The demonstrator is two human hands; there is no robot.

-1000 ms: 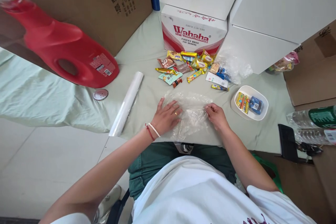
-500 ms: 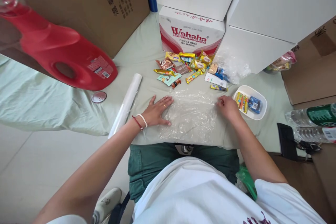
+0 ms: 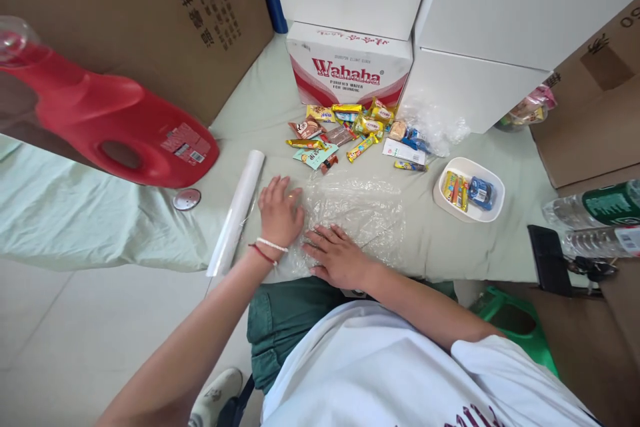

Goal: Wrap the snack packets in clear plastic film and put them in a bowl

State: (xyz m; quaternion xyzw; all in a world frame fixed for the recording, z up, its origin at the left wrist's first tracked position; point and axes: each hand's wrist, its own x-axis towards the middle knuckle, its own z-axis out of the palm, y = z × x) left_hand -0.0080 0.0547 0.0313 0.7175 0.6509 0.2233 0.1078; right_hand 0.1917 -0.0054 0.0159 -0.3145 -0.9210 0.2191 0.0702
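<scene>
A crinkled sheet of clear plastic wrap (image 3: 373, 210) lies spread over the cloth in front of me. My right hand (image 3: 337, 259) rests flat on its near left part, fingers apart. Beside it, at the sheet's left edge, my left hand (image 3: 281, 210) is open with its fingers loosely bent. Just left of that hand lies a white roll of plastic wrap (image 3: 237, 213), slanting toward the table's front edge. A white plastic tub (image 3: 495, 210) to the right holds several small wrapped snacks (image 3: 456, 190).
Behind the wrap is a pile of packaged snacks (image 3: 345, 133), backed by a Wahaha carton (image 3: 350, 70). A red detergent jug (image 3: 125, 127) and a round lid-like disc (image 3: 187, 199) are at left. Bottles (image 3: 607, 203) and a black phone (image 3: 549, 260) sit at right.
My right hand has moved left from the wrap's right edge and now lies flat on it. My left hand has shifted slightly left, its fingers more bent. The view has tilted a little.
</scene>
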